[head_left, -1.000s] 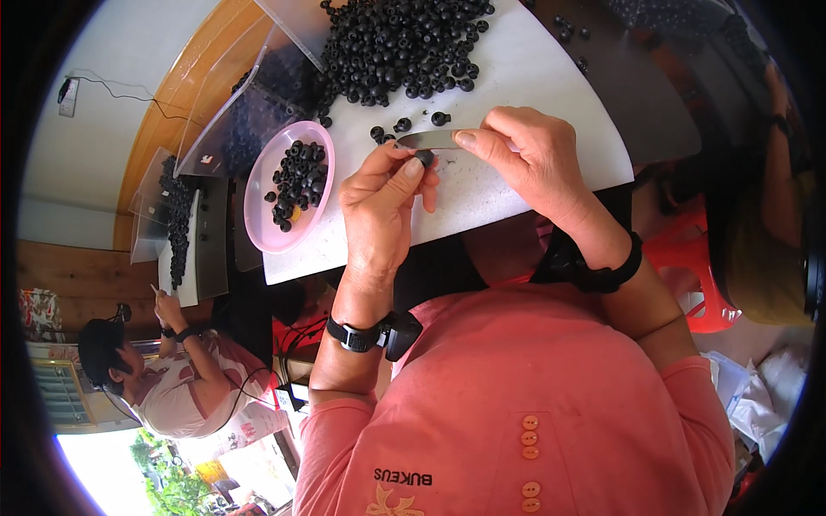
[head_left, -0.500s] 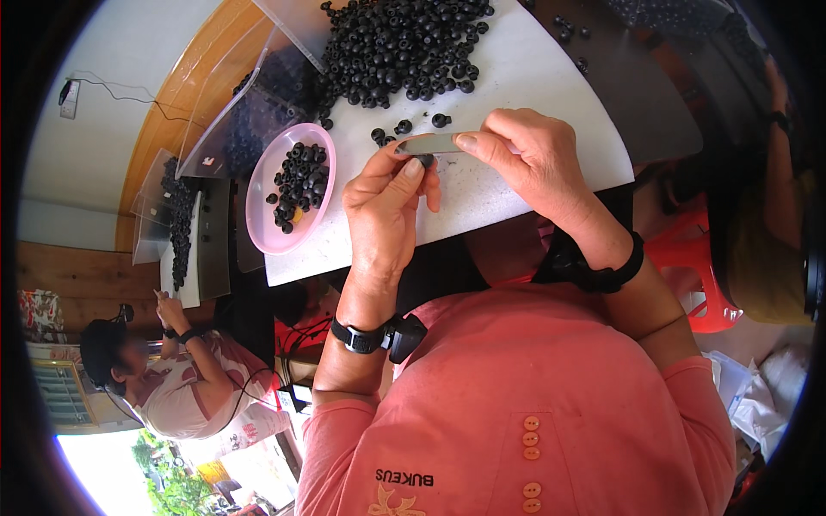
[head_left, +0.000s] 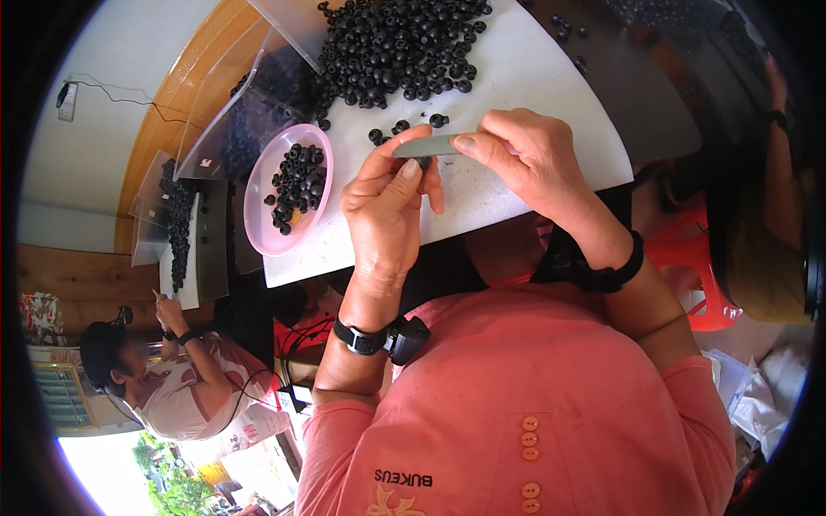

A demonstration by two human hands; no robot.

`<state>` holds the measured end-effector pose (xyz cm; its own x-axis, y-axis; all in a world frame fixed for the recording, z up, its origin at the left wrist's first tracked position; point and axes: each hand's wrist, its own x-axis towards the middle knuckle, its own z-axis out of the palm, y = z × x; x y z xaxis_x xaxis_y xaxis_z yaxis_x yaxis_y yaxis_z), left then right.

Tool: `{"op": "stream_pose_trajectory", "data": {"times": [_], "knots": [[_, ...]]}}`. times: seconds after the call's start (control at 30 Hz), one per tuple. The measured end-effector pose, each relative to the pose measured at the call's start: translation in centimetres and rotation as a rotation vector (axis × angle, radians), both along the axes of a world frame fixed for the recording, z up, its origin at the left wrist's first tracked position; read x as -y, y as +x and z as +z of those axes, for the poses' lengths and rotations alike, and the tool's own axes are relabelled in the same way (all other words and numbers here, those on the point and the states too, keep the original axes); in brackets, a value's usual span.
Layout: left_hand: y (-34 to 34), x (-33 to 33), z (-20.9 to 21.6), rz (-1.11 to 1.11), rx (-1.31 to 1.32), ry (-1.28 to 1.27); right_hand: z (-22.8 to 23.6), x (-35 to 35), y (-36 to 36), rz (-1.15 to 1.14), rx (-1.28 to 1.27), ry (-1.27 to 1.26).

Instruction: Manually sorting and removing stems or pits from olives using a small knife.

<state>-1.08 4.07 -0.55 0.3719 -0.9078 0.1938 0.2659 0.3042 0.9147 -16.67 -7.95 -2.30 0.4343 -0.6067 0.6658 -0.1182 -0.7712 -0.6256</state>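
My left hand (head_left: 381, 206) pinches a small round black piece (head_left: 423, 162) between thumb and fingers, mostly covered by them. My right hand (head_left: 535, 163) is closed on a knife with a flat grey blade (head_left: 428, 146); its handle is hidden in my grip. The blade lies across the top of the black piece, its tip by my left index finger. Just beyond my hands, a few loose black pieces (head_left: 401, 126) rest on the white board (head_left: 508, 196).
A large heap of black pieces (head_left: 396, 47) covers the board's far side, beside a clear plastic divider (head_left: 225, 107). A pink oval dish (head_left: 255, 225) with more pieces sits at the left. Another person (head_left: 194, 378) works at far left. A red stool (head_left: 707, 297) stands at right.
The knife blade has turned slightly, so its face looks duller and broader. My hands have barely shifted and keep their holds.
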Motion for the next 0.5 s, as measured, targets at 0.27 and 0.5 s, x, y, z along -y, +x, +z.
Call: {"op": "stream_pose_trajectory", "data": {"times": [0.27,0.5], "knots": [[-0.2,0.4,-0.3,0.017,-0.032,-0.034,-0.1,0.3,0.1,0.017,0.028,-0.067],[3.8,-1.7,1.7,0.266,0.284,-0.144,-0.4,0.2,-0.3,0.17,0.308,0.299]]}}
